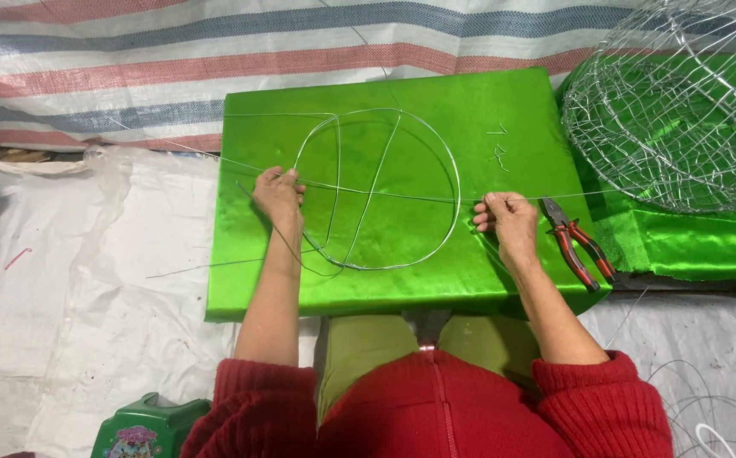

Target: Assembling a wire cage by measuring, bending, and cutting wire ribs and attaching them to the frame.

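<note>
Hands pinching a wire frame on a green-covered board.
Left hand (278, 195) grips the wire ring (376, 191) at its left rim; right hand (503, 216) pinches a straight wire (402, 197) stretched across it. Wire cage (682, 102) sits far right, red-handled pliers (578, 242) just beside the right hand, on the board (436, 93).

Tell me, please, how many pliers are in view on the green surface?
1. The pliers, with red and black handles, lie on the green table near its right edge, just right of the right hand. More tools may lie outside the view.
</note>
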